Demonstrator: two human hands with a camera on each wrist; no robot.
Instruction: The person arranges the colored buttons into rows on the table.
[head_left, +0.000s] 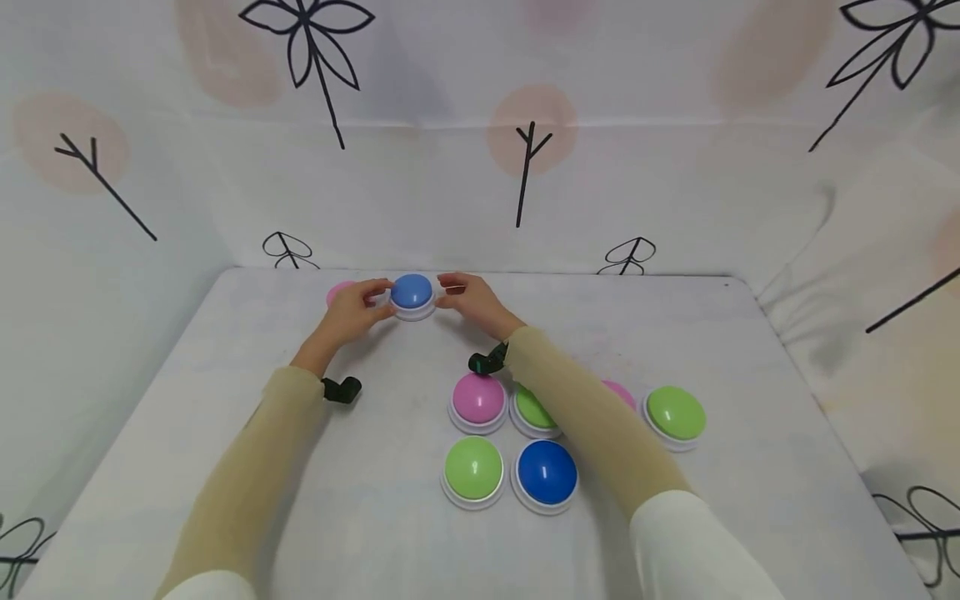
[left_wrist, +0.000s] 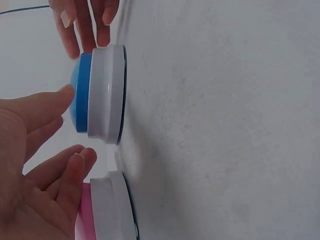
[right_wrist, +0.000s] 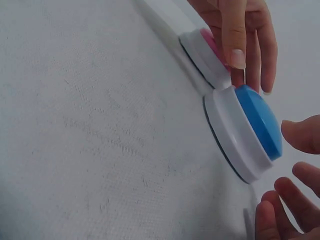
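Note:
A blue push button point(head_left: 412, 292) with a white round base sits on the tabletop near its far edge. My left hand point(head_left: 350, 315) is at its left side, thumb and fingertips close to the blue dome and the base. In the left wrist view the thumb of the left hand point(left_wrist: 35, 112) overlaps the dome's edge. My right hand point(head_left: 477, 302) is on the other side, fingers spread and slightly bent. The right wrist view has the right hand point(right_wrist: 295, 200) apart from the button. Behind the left fingers, a pink button point(left_wrist: 107, 210) stands partly hidden.
Closer to me lie a pink button point(head_left: 478, 398), a green button point(head_left: 473, 468), a darker blue button point(head_left: 547, 472) and another green button point(head_left: 677, 413). My right sleeve point(head_left: 592, 417) partly covers a green button point(head_left: 534, 410) and a pink one point(head_left: 619, 392). A patterned cloth wall point(head_left: 420, 192) rises behind the table.

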